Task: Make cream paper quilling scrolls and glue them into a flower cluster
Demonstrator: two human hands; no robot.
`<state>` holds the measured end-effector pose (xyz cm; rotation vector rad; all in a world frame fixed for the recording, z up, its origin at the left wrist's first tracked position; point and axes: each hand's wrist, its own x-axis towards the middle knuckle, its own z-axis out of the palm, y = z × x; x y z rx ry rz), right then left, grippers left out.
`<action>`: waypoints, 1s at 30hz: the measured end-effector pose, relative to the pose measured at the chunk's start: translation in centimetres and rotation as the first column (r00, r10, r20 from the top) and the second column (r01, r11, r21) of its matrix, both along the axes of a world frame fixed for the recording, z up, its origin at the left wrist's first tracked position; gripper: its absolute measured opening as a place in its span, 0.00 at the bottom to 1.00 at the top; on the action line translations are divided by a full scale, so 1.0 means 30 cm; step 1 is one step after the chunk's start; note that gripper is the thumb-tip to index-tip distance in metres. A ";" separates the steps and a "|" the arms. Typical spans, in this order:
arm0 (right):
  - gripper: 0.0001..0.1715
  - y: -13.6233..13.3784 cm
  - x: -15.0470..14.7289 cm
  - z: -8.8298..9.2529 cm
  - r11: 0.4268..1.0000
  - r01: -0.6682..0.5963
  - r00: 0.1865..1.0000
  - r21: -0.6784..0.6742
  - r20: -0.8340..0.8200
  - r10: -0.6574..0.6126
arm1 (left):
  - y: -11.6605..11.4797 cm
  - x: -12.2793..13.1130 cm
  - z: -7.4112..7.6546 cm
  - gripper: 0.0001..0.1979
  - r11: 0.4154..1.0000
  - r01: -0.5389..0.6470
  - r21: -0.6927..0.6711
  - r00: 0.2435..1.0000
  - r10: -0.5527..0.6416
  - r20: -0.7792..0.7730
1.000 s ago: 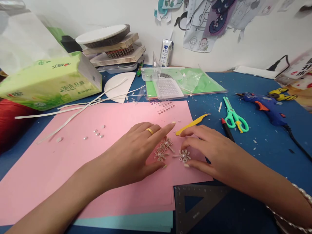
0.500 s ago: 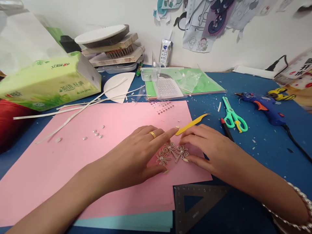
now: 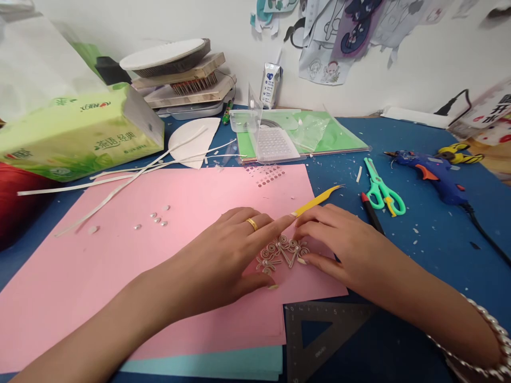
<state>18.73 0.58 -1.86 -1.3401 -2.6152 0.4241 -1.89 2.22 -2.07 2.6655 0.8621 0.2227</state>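
Observation:
Curled, cream-coloured ornaments with pearl centres (image 3: 281,244) lie on the pink paper (image 3: 199,314), between my hands. My left hand (image 3: 235,250), with a gold ring, is at their left side, thumb and index finger spread apart around them. From the right, my right hand (image 3: 339,242) reaches in, its thumb at the edge of the rightmost ornament and its fingers apart. Yellow tweezers (image 3: 317,201) lie just beyond both hands, partly behind the fingertips. Several small pearls (image 3: 157,219) rest on the paper at the left.
White strips (image 3: 115,189) and a tissue pack (image 3: 80,133) are at the left. Teal scissors (image 3: 381,189), a black marker (image 3: 371,213) and a blue glue gun (image 3: 439,181) lie at the right. A triangle ruler (image 3: 319,338) sits in front; clear plastic packaging (image 3: 275,143) is behind.
The rightmost ornament has shifted slightly left, closer to the middle one, with my right thumb beside it. My left index fingertip has moved slightly right, to the tweezers' near end.

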 end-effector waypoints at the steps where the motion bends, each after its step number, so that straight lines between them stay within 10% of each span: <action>1: 0.10 0.000 0.000 0.000 1.000 0.001 1.000 0.000 0.003 -0.001 | 0.000 0.000 0.000 0.31 1.000 0.002 -0.002 1.000 -0.002 -0.002; 30: 0.10 0.003 -0.008 0.006 0.999 -0.012 1.000 -0.042 0.015 0.013 | 0.007 0.005 0.010 0.16 0.996 0.009 -0.084 0.999 -0.011 -0.031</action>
